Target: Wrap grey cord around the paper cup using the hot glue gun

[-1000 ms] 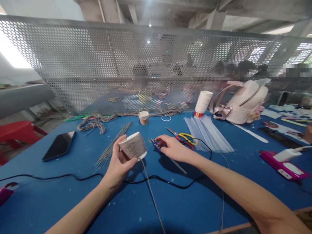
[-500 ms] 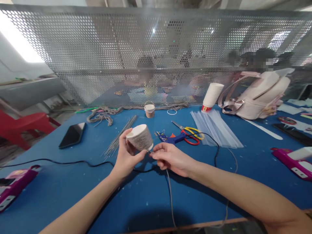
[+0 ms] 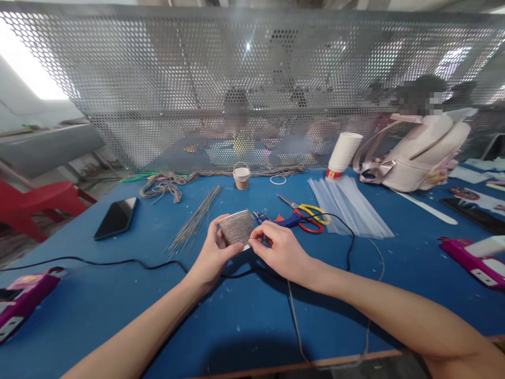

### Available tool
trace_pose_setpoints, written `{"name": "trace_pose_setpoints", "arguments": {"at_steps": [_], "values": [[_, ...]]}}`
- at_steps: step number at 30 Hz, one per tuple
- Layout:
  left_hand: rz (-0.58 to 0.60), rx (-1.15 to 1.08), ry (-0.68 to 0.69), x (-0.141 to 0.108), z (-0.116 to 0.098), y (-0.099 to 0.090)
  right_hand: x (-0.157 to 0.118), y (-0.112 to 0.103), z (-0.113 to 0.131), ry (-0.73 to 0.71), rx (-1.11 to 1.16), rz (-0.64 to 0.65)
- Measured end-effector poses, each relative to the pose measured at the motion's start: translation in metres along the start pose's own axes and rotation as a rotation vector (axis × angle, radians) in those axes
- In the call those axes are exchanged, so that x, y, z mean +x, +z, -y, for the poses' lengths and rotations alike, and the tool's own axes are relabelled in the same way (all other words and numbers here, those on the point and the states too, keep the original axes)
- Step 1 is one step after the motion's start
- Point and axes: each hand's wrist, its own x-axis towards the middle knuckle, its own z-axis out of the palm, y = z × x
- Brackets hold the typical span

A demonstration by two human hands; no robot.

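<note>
Cup (image 3: 235, 227), its wall wound in grey cord (image 3: 293, 310), is held tilted above the blue table (image 3: 185, 326). Left hand (image 3: 213, 255): fingers and thumb spread around the cup's left side and underside, gripping it firmly. Right hand (image 3: 282, 251): thumb and forefinger pressed together at the cup's lower right edge; whether cord lies between the tips is too small to tell. A loose length of cord hangs below that hand, nearer the wearer than the cup.

Noted right of the cup: blue glue gun (image 3: 291, 220), just beside the right hand; scissors (image 3: 313, 215) with red and yellow handles; clear strips (image 3: 351, 208), farther off. Left of the cup: thin grey rods (image 3: 195, 221), near; black phone (image 3: 116, 218), well apart. Beyond the cup: small bucket (image 3: 242, 180), upright.
</note>
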Motion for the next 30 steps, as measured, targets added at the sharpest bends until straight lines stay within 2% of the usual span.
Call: {"name": "trace_pose_setpoints", "arguments": {"at_steps": [6,15,23,30], "values": [[-0.011,-0.021,-0.028,-0.002,-0.0017,0.0013,-0.0001,-0.0001,-0.0012,0.038,0.013,0.003],[0.03,-0.022,0.021,-0.0031,-0.0011,-0.0005,-0.0009,-0.0002,0.002,0.055,0.009,0.0],[0.063,-0.046,0.03,-0.0057,-0.0035,-0.0004,-0.0038,0.0044,0.0,0.032,0.061,-0.032],[0.028,-0.02,0.046,-0.0058,-0.0004,-0.0009,-0.0058,0.0025,0.0035,0.001,0.073,-0.019]]}}
